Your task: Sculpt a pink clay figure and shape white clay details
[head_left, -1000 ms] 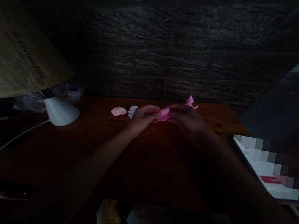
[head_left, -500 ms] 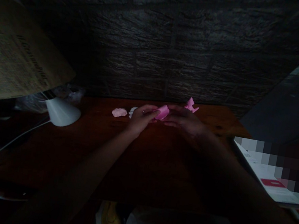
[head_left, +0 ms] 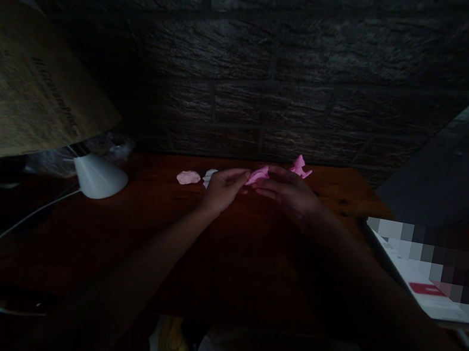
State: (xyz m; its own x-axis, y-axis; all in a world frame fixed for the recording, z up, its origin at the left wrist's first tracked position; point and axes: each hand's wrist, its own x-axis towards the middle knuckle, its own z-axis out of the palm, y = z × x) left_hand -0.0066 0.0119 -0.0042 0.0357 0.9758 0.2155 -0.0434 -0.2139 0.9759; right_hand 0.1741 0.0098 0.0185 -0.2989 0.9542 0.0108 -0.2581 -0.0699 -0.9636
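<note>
Above the far part of the dark wooden table, both my hands meet at a small pink folded sheet (head_left: 259,175). In the dim light I cannot tell whether it is paper or soft clay. My left hand (head_left: 223,188) pinches its left end between thumb and fingers. From the other side, my right hand (head_left: 288,191) has its fingers closed on the right end, partly hiding it. A pale pink flat lump (head_left: 188,178) and a white piece (head_left: 208,178) lie left of my left hand. Behind my right hand is a pointed pink folded shape (head_left: 301,166).
The table (head_left: 220,258) runs up to a dark stone-patterned wall (head_left: 253,70). On the left are a lamp with a brown printed shade (head_left: 28,84), its white base (head_left: 100,177) and a cord (head_left: 21,223). A tablet-like screen (head_left: 419,287) lies at right.
The pink sheet has turned between my fingers and now looks narrower and more creased. Both hands stay at almost the same spot. The view has shifted slightly.
</note>
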